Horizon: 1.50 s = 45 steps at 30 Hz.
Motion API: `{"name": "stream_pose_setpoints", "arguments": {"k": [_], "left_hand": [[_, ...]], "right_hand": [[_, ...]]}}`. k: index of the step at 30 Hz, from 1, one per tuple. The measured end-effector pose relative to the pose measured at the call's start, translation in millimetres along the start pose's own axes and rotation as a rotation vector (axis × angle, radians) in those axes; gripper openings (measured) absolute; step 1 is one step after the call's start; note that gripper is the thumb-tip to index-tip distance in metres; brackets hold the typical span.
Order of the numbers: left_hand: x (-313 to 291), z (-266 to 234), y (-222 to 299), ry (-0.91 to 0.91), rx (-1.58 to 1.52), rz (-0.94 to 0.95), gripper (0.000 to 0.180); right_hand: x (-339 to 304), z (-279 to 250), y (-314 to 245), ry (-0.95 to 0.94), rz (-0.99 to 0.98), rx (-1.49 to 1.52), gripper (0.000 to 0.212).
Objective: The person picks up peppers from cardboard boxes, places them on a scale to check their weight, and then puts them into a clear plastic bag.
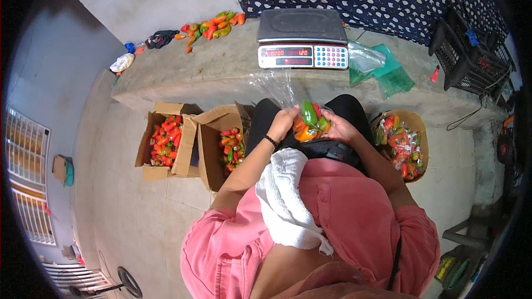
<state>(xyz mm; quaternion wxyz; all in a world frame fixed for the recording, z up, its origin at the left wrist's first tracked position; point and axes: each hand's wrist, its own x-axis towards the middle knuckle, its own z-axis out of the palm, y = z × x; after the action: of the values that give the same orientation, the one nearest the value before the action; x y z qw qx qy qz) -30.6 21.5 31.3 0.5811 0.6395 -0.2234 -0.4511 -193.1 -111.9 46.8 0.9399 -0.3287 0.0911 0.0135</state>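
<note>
Over my lap I hold a clear plastic bag of peppers (pixel 309 115), with green, orange and red ones showing through. My left hand (pixel 284 124) is closed on its left side, and the bag's loose upper end stretches up past that hand toward the ledge. My right hand (pixel 339 127) grips the bag's right side, fingers curled against it. Beyond the bag, on the concrete ledge (pixel 183 80), stands a digital scale (pixel 302 26) with a bare dark platform and a lit red display.
Loose peppers (pixel 213 27) lie on the ledge at left. Green and clear plastic bags (pixel 388 69) hang over its edge at right, near black crates (pixel 468 50). Two cardboard boxes (pixel 185 149) of peppers stand left of my legs; a container of bagged peppers (pixel 402 147) stands right.
</note>
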Motion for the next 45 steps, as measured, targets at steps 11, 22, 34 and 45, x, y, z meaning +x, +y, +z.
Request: {"name": "stream_pose_setpoints", "arguments": {"k": [11, 22, 34, 45], "left_hand": [[2, -1, -5, 0.020, -0.049, 0.043, 0.038], [-4, -1, 3, 0.036, -0.006, 0.030, 0.039], [14, -8, -18, -0.034, -0.066, 0.027, 0.037], [4, -1, -5, -0.007, -0.091, 0.039, 0.037]], "right_hand": [[4, -5, 3, 0.013, 0.007, 0.015, 0.040], [8, -8, 4, 0.018, 0.028, -0.014, 0.042], [9, -9, 3, 0.031, 0.023, -0.001, 0.043], [9, -11, 3, 0.017, 0.005, 0.002, 0.044]]}}
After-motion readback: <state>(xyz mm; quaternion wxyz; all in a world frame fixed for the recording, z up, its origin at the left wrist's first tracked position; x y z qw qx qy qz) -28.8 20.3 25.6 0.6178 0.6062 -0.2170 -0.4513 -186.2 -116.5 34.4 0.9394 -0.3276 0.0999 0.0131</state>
